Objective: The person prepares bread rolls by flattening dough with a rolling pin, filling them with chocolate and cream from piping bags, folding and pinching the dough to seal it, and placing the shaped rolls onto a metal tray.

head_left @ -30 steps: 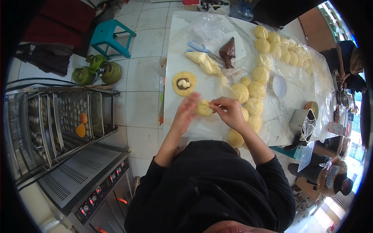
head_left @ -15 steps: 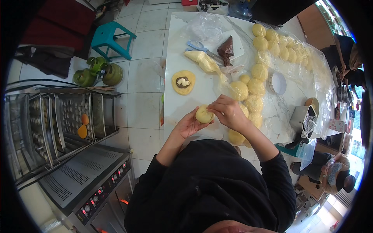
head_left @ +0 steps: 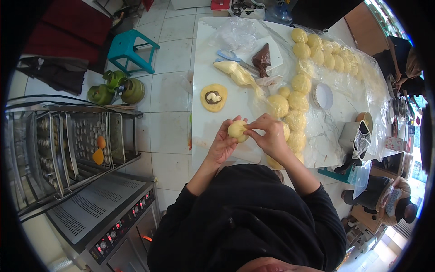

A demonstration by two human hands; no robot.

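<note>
A round ball of yellow dough (head_left: 237, 130) rests in my left hand (head_left: 223, 147), whose fingers curl around it. With thumb and fingers, my right hand (head_left: 270, 133) pinches a gathered tip on the ball's right side. Farther off on the table lies a flattened dough disc (head_left: 213, 98) topped with dark and pale filling. Beyond it are a piping bag of pale yellow filling (head_left: 235, 73) and a piping bag of dark brown filling (head_left: 261, 59). Several dough balls (head_left: 297, 120) under clear plastic line up just right of my right hand.
The white table (head_left: 204, 54) also bears a white fluted mould (head_left: 323, 96) and a metal container (head_left: 349, 138). At left stand a tray rack (head_left: 68, 149), an oven (head_left: 99, 213), gas cylinders (head_left: 131, 90) and a teal stool (head_left: 129, 50). Another person (head_left: 392, 199) is at the right.
My right hand's fingers have drawn in to a pinch that pulls the dough into a tip at the ball's right side. The ball has turned in my left hand.
</note>
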